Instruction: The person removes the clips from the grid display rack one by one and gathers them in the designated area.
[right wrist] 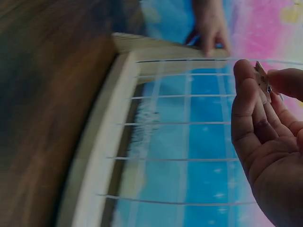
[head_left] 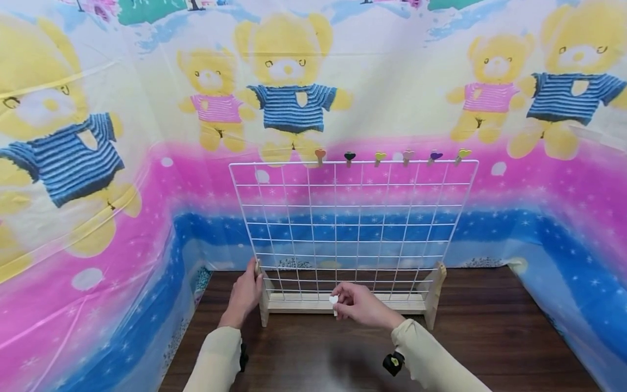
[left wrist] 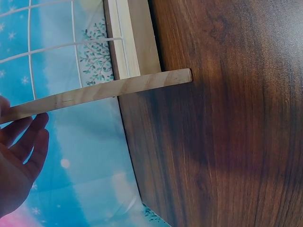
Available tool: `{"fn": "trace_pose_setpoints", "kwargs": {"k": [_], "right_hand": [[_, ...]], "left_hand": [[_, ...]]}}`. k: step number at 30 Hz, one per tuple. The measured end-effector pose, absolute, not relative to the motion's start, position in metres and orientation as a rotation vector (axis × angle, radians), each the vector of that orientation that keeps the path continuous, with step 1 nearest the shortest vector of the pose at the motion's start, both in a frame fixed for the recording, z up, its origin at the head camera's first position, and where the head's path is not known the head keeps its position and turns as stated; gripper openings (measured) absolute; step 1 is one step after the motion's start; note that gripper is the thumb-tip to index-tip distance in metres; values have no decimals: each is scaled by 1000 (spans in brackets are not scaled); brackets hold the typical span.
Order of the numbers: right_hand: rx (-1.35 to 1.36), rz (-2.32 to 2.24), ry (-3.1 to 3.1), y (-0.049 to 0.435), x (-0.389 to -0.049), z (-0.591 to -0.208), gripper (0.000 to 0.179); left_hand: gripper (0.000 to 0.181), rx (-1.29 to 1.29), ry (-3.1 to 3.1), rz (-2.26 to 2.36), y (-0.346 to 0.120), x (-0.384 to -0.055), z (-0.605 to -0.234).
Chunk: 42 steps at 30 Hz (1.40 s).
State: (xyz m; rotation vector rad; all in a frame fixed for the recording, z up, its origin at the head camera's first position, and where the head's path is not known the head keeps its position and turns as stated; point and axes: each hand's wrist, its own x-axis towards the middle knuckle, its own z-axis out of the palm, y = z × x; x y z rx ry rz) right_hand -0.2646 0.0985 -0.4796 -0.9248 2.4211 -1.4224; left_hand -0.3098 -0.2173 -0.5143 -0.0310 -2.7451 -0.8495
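Observation:
A small wooden clothespin with a white heart (head_left: 334, 299) is pinched between thumb and fingers of my right hand (head_left: 364, 306), in front of the lower part of a white wire grid (head_left: 352, 223). The right wrist view shows the clothespin's bare wooden side (right wrist: 262, 81) at the fingertips. At the left end, my left hand (head_left: 246, 291) holds the upper part of the stand's wooden side leg (left wrist: 94, 94). Its fingers (left wrist: 35, 142) lie on one side of the leg and the thumb on the other. Several heart clothespins sit along the grid's top wire, among them an orange one (head_left: 320, 155).
The grid stands upright in a pale wooden base (head_left: 303, 306) on a dark brown wooden table (head_left: 490, 337). A second side leg (head_left: 435, 294) supports the right end. Behind and at both sides hangs a cloth (head_left: 392, 98) printed with bears.

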Motion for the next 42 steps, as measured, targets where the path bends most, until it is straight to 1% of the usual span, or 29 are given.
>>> {"fn": "trace_pose_setpoints", "kwargs": {"k": [10,17,21,26,35,42], "right_hand": [[-868,-1385,2468,91,-269,-528,11],[-813,-1381,2465,88,-272,-559,15],[-768,-1345,2484,87,-273,-574,14],[-713,-1334,2490,85,-272,-585,14],[-654,-1354,2440,82,-271,-596,12],[-629,-1417,2451,79,-271,-614,11]], "left_hand": [[48,-38,-2740,-844,-218,-310,-515],[48,-28,-2748,-848,-218,-310,-516],[49,-31,-2746,-846,-218,-310,-516],[49,-40,-2741,-848,-217,-311,-515],[44,-51,-2746,-835,-217,-311,-515],[44,-47,-2743,-834,-217,-311,-515]]}}
